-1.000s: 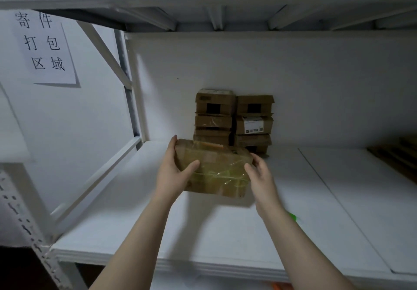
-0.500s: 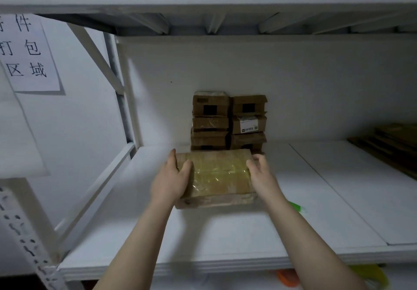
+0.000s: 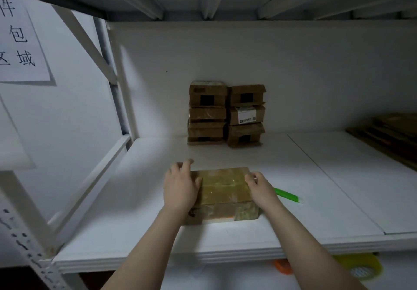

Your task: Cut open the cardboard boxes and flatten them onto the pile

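Note:
A taped brown cardboard box (image 3: 222, 190) lies flat on the white shelf board (image 3: 140, 210). My left hand (image 3: 180, 188) holds its left side, thumb on the top face and fingers curled round the far left corner. My right hand (image 3: 260, 188) holds the right edge, thumb on top. A green box cutter (image 3: 287, 196) lies on the shelf just right of my right hand. Two stacks of small cardboard boxes (image 3: 225, 113) stand against the back wall. Flattened cardboard (image 3: 388, 136) lies piled at the far right of the shelf.
White shelf uprights and a diagonal brace (image 3: 94, 48) close the left side, and the upper shelf hangs overhead. A paper sign (image 3: 20, 41) is stuck on the left wall. Below the shelf edge are an orange tape roll (image 3: 282, 267) and a yellow tape roll (image 3: 361, 268).
Both hands carried the box down from the air and toward me, and it now rests flat on the shelf. The green cutter has come into view beside my right hand.

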